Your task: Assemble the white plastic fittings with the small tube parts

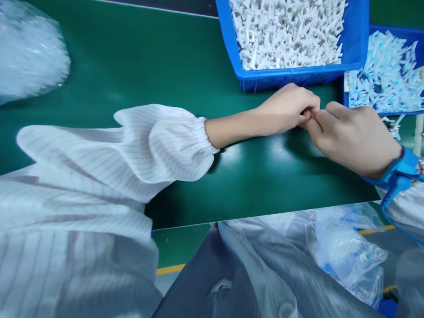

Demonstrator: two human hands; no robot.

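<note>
My left hand (289, 108) reaches in from the left over the green tabletop, its fingers curled and pinched together. Against its fingertips presses my right hand (356, 134), also closed, with a blue wrist strap (399, 170) around the wrist. Whatever the fingers hold between them is hidden. Just beyond my left hand stands a blue bin (298, 73) heaped with small white plastic parts (288, 33). Past my right hand, a second blue bin (346, 95) holds white and light-blue small parts (384, 73).
A clear plastic bag (31, 53) full of whitish pieces lies at the far left of the green table (132, 57). Several loose white parts (394, 126) sit beside the right bin. Below the table's front edge hangs another clear bag (344, 251), near my lap.
</note>
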